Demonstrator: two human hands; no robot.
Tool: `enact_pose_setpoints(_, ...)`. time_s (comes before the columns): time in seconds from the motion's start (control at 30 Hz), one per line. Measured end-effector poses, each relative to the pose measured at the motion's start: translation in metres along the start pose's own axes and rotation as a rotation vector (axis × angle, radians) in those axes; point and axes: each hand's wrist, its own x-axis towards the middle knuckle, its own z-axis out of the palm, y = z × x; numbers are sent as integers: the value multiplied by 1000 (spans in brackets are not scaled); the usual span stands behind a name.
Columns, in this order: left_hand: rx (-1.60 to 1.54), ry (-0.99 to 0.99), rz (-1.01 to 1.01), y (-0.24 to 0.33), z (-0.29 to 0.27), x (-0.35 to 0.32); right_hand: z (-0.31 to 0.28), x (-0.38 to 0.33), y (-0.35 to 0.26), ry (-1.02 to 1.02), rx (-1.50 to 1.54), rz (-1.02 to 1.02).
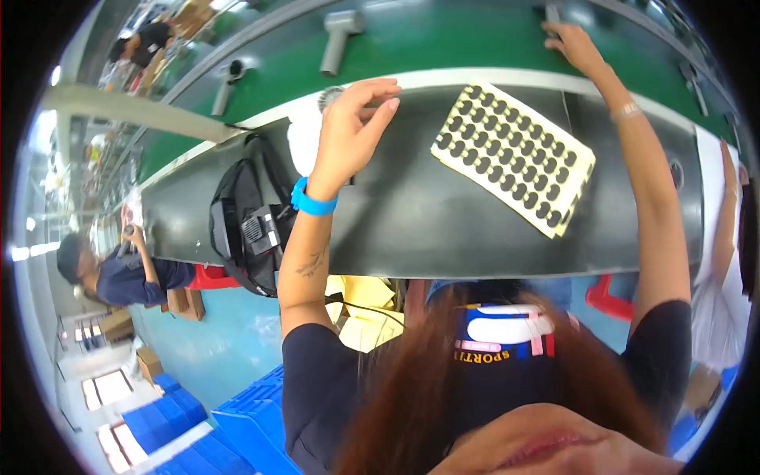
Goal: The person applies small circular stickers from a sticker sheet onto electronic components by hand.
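My left hand [352,134], with a blue band at its wrist, hovers over the far side of the black work table [380,229]. Its fingers are loosely bent, the thumb stands apart, and I see nothing between them. Just behind it is a round grey ribbed part [330,96], partly covered by the hand. My right hand [576,49] stretches across to the green conveyor belt [451,36], fingers apart. Its fingertips are close to a grey handle-shaped part [552,13]; whether they touch cannot be made out. A pale yellow sheet [514,158] bearing rows of black kidney-shaped pads lies between my arms.
A black bag [252,222] sits at the table's left. Grey hair-dryer-like bodies [339,41] lie on the belt. A slanting pale post [134,111] crosses at the left. Yellow sheets [366,313] and a blue crate [252,416] are below. Co-workers [119,273] are at both sides.
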Motion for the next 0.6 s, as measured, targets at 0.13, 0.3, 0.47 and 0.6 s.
enact_pose_setpoints(0.13, 16, -211, 110, 0, 42, -9, -5, -4, 5, -13, 15, -56)
enact_pose_setpoints(0.3, 66, -331, 190, 17, 86, -19, -64, -76, -131, 160, 475, 265)
enact_pose_setpoints(0.47, 74, -471, 386, 27, 131, -6, -94, -192, -211, 119, 640, 752)
enact_pose_setpoints(0.6, 252, -664, 474, 32, 166, -9, -101, -221, -257, 173, 604, 800)
